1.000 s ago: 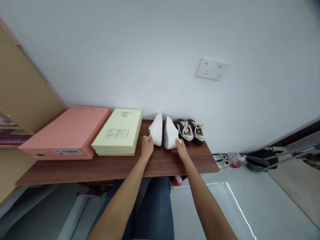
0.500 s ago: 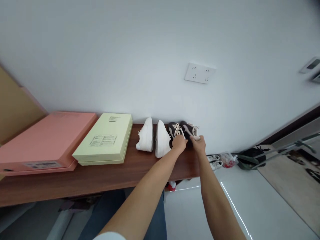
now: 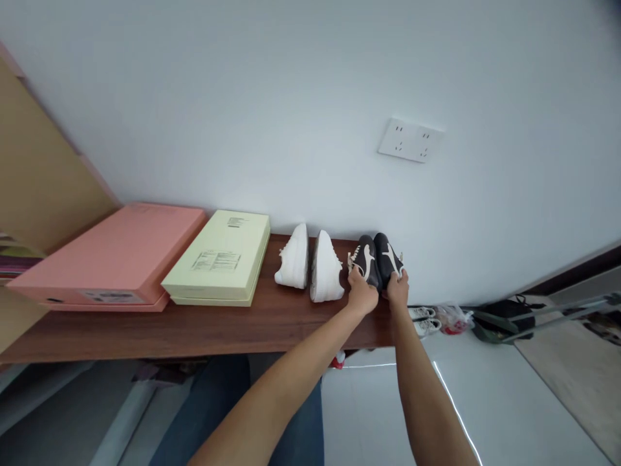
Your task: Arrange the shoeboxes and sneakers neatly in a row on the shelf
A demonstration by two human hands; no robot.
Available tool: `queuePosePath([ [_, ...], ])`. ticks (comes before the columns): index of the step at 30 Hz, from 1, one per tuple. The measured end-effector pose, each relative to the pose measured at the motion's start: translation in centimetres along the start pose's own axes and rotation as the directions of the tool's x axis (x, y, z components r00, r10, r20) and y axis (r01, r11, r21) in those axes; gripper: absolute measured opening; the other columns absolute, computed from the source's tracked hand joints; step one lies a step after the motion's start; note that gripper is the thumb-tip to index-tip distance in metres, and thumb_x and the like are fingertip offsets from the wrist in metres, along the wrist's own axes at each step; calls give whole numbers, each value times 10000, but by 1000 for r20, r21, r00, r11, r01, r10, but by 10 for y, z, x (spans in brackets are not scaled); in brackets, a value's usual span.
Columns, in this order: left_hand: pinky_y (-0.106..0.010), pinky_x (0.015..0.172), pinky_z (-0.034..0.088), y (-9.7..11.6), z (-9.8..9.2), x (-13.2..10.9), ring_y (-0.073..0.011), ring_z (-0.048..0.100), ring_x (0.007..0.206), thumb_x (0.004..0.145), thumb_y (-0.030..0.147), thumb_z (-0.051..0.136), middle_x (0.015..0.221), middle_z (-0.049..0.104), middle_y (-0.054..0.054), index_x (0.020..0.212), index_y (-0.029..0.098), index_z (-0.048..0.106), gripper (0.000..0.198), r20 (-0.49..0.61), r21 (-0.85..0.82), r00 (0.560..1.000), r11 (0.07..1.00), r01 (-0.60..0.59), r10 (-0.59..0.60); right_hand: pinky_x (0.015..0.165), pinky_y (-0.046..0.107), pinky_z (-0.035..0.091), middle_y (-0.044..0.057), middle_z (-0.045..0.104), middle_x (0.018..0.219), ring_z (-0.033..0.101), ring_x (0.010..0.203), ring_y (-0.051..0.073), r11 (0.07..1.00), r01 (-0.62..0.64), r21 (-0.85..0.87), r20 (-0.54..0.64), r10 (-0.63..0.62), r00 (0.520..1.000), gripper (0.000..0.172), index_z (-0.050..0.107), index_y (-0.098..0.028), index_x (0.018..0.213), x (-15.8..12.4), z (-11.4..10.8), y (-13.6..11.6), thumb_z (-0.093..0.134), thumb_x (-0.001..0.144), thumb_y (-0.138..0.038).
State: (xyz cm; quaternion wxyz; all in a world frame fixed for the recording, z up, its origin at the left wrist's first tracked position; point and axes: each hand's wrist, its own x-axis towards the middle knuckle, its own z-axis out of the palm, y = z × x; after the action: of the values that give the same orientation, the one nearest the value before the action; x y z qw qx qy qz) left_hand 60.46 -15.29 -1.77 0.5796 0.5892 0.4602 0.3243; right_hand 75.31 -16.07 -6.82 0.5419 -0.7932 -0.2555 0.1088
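Observation:
Two dark sneakers with cream side stripes and laces stand side by side near the right end of the brown shelf (image 3: 286,327). My left hand (image 3: 362,292) is closed on the heel end of the left dark sneaker (image 3: 367,257). The right dark sneaker (image 3: 387,254) is gripped at its heel by my right hand (image 3: 398,287). Both have their toes to the wall, their soles turned toward each other. Just left of them are two white sneakers, the nearer one (image 3: 326,268) and the farther one (image 3: 295,257), with a narrow gap between.
A pale yellow box (image 3: 220,255) and a larger pink box (image 3: 121,252) lie on the shelf to the left. The wall behind carries a white socket plate (image 3: 410,140). Past the shelf's right end, white shoes (image 3: 423,320), a plastic bag (image 3: 455,320) and a black bag (image 3: 507,316) are on the floor.
Both dark sneakers have been tipped so their sides with the stripes show and their soles face each other. They now sit close together. The view has shifted slightly left.

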Motion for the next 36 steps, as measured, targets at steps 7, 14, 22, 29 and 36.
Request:
queuePosePath([
  [7,-361,920,514,-27,-78,-97,-197,672,960,793,223,594,1535,317,-198,1528,212,265,806,214,-154,969,984,-90,122,1005,384,435,209,615,1213,556,1162,300,985,127,-113,26,-125,992,696,485,-68,1350,8,-2,-8,446,846,-547],
  [14,-347,772,530,-98,-259,-180,-192,686,813,700,351,693,1282,636,-151,1212,241,614,530,-133,-217,976,966,141,-172,1139,515,277,292,441,1408,378,1365,383,961,177,-211,-232,-225,946,819,368,0,1428,-29,-12,5,376,882,-611],
  [22,-404,923,518,-124,-400,-213,-278,640,1119,708,541,689,1219,672,-118,1104,238,646,500,-654,-207,743,978,7,-144,849,450,529,187,541,1275,660,940,260,940,328,97,-70,-322,944,646,476,-174,1348,-217,43,-53,466,877,-616],
  [29,-372,1083,399,-91,-380,-93,-256,526,1276,903,540,507,1322,593,-140,1231,184,557,487,-678,-58,728,980,-189,100,1178,450,255,102,334,1558,323,1430,265,924,138,357,577,-334,746,779,357,-216,1484,-308,190,-143,530,847,-630],
  [36,-377,985,462,-100,-358,-82,-264,570,1197,897,577,504,1236,611,-164,1233,168,511,529,-656,-53,753,992,-116,53,1198,434,206,73,367,1544,317,1434,244,937,151,316,487,-297,821,775,351,-234,1492,-301,183,-121,552,842,-604],
])
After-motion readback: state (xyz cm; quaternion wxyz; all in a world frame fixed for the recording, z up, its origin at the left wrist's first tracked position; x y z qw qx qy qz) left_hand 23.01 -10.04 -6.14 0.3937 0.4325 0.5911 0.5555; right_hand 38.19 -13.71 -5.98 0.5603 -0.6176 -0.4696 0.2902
